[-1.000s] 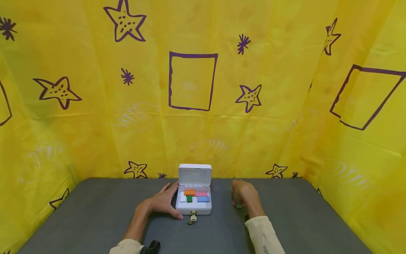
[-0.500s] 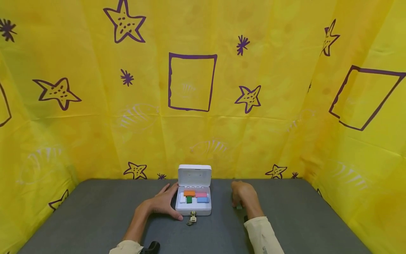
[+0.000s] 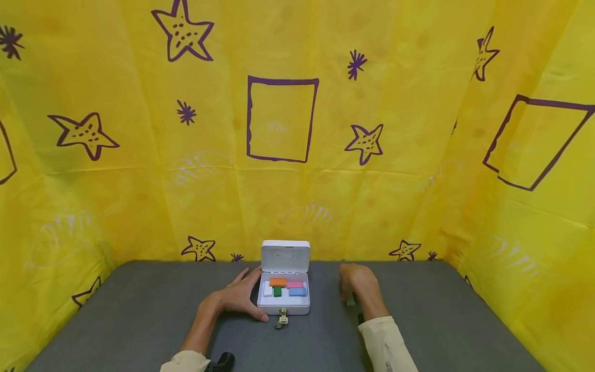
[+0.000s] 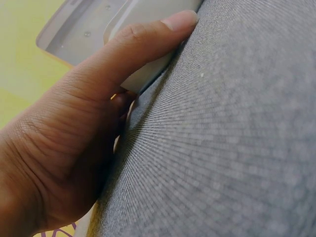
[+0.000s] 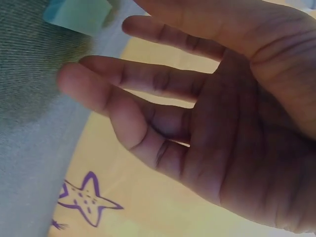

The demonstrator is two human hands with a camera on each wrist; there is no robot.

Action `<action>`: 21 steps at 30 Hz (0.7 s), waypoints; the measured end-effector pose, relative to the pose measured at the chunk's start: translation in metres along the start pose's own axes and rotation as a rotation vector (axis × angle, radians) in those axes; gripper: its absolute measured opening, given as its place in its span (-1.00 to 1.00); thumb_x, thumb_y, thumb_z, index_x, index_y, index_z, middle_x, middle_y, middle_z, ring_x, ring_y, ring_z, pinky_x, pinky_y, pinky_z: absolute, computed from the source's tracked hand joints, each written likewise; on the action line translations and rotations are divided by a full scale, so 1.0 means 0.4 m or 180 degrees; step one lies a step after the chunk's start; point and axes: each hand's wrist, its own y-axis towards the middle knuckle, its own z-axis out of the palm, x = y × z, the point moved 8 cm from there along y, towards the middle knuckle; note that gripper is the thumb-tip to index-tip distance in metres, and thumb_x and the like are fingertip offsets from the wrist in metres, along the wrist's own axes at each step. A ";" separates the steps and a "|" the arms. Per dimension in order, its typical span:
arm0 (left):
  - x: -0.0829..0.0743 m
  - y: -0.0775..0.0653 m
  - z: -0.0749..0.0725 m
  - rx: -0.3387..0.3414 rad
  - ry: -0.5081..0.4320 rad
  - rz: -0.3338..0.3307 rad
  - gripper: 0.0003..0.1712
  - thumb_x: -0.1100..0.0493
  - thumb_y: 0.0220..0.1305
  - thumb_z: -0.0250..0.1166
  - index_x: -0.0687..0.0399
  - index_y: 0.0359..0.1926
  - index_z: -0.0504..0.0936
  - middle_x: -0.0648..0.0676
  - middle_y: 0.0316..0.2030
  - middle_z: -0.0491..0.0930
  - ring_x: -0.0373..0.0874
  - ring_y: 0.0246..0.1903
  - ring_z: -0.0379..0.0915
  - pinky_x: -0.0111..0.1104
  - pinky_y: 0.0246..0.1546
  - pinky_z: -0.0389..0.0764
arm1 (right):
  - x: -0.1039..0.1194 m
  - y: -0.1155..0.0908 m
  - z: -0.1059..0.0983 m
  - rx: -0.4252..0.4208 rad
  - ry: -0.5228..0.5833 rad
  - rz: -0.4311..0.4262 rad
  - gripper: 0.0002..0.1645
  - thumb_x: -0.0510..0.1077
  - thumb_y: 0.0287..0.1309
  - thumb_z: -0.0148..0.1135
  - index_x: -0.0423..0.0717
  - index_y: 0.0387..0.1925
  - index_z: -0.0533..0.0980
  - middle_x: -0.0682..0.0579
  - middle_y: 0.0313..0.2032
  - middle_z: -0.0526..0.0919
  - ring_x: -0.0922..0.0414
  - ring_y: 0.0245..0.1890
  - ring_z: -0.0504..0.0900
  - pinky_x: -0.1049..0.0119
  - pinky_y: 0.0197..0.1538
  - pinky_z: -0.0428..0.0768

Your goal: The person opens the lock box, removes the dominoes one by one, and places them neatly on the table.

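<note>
A white cash box (image 3: 283, 309) stands with its lid (image 3: 285, 257) raised. Inside lie an orange block (image 3: 278, 282), a pink block (image 3: 295, 284), a blue block (image 3: 297, 292), a green block (image 3: 277, 292) and a white block (image 3: 267, 290). My left hand (image 3: 239, 298) grips the box's left side, thumb along the front corner; its other fingers are mostly hidden in the left wrist view. To the right, my right hand (image 3: 360, 284) reaches down with loosely bent fingers beside a pale green block (image 5: 79, 15) near the table. Its thumb tip is out of the right wrist view.
Keys (image 3: 281, 321) hang from the lock at the box's front. A grey cloth-covered table (image 3: 149, 310) lies under everything. Yellow cloth walls (image 3: 288, 196) with drawn stars close off the back and both sides.
By my right hand, the pale green block shows slightly more and sits a touch higher in the head view. The left hand and the box keep their places.
</note>
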 end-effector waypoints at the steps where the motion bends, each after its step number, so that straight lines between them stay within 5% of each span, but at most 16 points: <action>1: -0.001 -0.001 0.000 0.0000 -0.0013 0.0001 0.55 -0.41 -0.15 0.59 0.05 0.68 -0.08 0.21 0.68 -0.03 0.43 0.65 -0.37 0.42 0.59 -0.23 | 0.004 -0.002 -0.006 -0.0043 -0.0006 -0.0029 -0.71 -0.18 -0.06 0.69 -0.16 -0.42 0.66 -0.04 -0.40 0.71 0.01 -0.38 0.65 0.03 -0.19 0.74; 9: -0.001 -0.002 0.002 0.0027 -0.0010 -0.0019 0.56 -0.42 -0.14 0.59 0.01 0.69 -0.11 0.18 0.68 -0.05 0.43 0.65 -0.40 0.43 0.59 -0.25 | 0.030 -0.017 -0.054 -0.0394 0.0316 -0.0359 -0.61 -0.32 -0.04 0.62 -0.15 -0.19 0.59 -0.04 -0.23 0.69 0.02 -0.24 0.63 -0.02 -0.07 0.71; 17: -0.002 -0.001 -0.001 -0.0002 0.0006 -0.0010 0.55 -0.41 -0.14 0.59 0.03 0.68 -0.09 0.19 0.68 -0.03 0.43 0.65 -0.37 0.42 0.59 -0.22 | 0.062 -0.018 -0.064 -0.0344 0.0533 -0.0568 -0.68 -0.31 0.11 0.54 -0.14 -0.15 0.57 -0.05 -0.18 0.68 0.04 -0.23 0.58 0.01 -0.01 0.70; 21: -0.001 -0.002 0.000 -0.0011 0.0007 -0.0052 0.55 -0.40 -0.15 0.59 0.03 0.68 -0.09 0.19 0.68 -0.04 0.43 0.65 -0.37 0.43 0.58 -0.20 | 0.093 -0.016 -0.072 -0.0369 0.0660 -0.0893 -0.70 -0.32 0.08 0.55 -0.18 -0.18 0.58 -0.05 -0.26 0.66 0.06 -0.30 0.52 0.06 -0.10 0.67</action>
